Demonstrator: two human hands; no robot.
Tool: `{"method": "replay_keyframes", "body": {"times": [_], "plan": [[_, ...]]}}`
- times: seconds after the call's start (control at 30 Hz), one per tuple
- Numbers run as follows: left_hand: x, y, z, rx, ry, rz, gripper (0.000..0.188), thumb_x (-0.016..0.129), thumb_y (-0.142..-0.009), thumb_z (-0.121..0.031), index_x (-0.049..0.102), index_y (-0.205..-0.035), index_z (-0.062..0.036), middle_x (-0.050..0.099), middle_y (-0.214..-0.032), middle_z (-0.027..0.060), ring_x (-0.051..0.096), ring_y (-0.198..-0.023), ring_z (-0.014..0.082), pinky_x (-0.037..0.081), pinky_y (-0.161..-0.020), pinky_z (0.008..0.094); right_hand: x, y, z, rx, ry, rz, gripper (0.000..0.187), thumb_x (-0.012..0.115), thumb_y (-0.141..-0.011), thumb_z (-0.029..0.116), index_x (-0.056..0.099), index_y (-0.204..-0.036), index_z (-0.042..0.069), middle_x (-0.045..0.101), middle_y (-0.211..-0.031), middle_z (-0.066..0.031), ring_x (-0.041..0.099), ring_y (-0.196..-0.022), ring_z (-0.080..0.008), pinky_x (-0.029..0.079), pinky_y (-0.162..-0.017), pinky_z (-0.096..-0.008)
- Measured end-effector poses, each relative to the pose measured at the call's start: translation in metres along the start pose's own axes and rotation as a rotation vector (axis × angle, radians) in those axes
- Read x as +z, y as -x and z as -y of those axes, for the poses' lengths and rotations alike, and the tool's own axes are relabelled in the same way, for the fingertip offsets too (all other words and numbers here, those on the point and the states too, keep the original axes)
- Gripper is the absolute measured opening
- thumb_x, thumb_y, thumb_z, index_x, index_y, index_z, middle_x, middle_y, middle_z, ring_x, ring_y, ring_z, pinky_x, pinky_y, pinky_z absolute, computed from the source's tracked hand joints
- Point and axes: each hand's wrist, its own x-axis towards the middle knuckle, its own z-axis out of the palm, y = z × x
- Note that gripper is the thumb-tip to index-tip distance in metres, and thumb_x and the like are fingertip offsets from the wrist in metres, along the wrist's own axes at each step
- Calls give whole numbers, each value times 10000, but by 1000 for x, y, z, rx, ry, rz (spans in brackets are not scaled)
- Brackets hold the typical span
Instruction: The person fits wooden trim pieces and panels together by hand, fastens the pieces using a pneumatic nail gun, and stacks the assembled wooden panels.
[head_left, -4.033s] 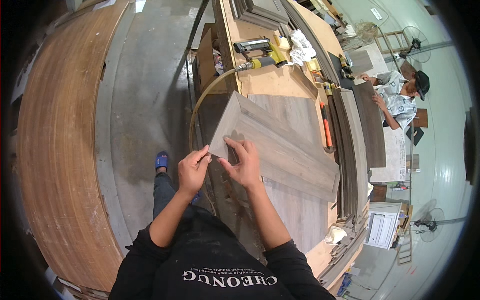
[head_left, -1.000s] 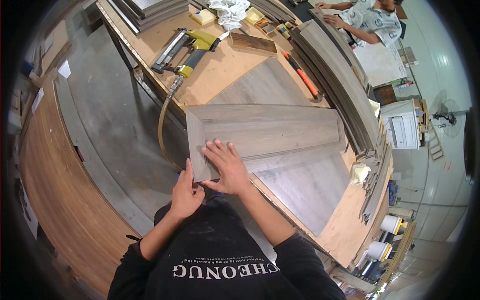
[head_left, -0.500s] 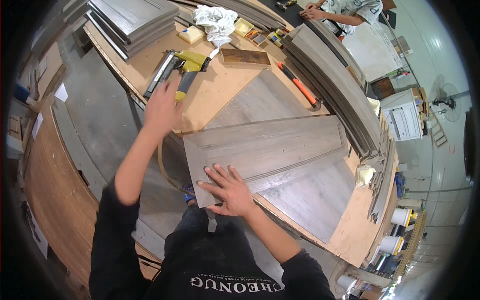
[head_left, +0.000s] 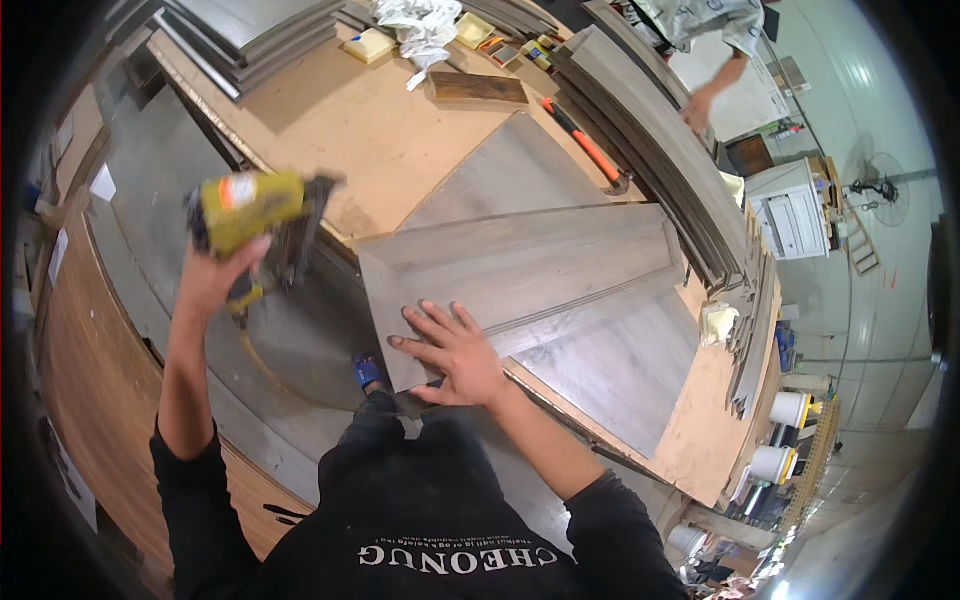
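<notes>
My left hand (head_left: 215,275) grips a yellow and black nail gun (head_left: 250,212), raised off the table at its left edge and slightly blurred. A hose (head_left: 262,368) hangs from the tool's grip. With fingers spread, my right hand (head_left: 455,355) lies flat on the near left corner of a grey wooden framed panel (head_left: 520,262). That panel rests across a larger grey flat board (head_left: 610,375), its left end jutting past the table edge. Beyond it, a hammer (head_left: 585,145) with an orange and black handle lies beside a brown wood block (head_left: 478,89).
Stacked grey panels stand at the far left (head_left: 250,40) and along the right (head_left: 655,150) of the worktable (head_left: 300,125). A crumpled white cloth (head_left: 420,28) lies at the back. Across the table, another person's hand (head_left: 697,108) reaches down by the right stack. Thin strips (head_left: 752,335) lie at the right.
My left hand has picked the nail gun up off the table and brought it left and nearer. My right hand stays on the panel. The other person's arm has shifted.
</notes>
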Motion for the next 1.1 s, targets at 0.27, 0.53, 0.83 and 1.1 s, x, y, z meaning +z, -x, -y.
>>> {"method": "replay_keyframes", "body": {"times": [0.27,0.53,0.83,1.1], "plan": [[62,130,129,73,220,52,655,872,-638,-136,462,-1132,-3,636,-1035,102,610,-939,133,495,-840,301,1,-4,2,5,34,18,708,697,-656,463,534,-1323,290,387,-1474,-63,321,-1376,-297,231,-1099,-531],[91,141,114,159,323,248,326,759,-630,-149,664,-903,1,677,-800,144,664,-697,268,517,-699,298,1,-11,8,35,38,25,669,732,-609,442,627,-1237,237,458,-1419,-106,371,-1344,-339,260,-1072,-542],[100,141,121,178,399,257,342,769,-600,-163,663,-887,-9,678,-807,131,664,-710,276,518,-699,301,2,-10,6,26,67,30,679,735,-607,440,626,-1240,220,459,-1413,-131,365,-1350,-337,240,-1087,-520],[106,143,130,167,392,249,351,765,-599,-190,664,-883,-10,683,-813,121,675,-727,256,525,-711,301,3,-9,6,18,73,14,676,735,-600,424,631,-1236,216,469,-1405,-133,368,-1350,-330,239,-1094,-499]]}}
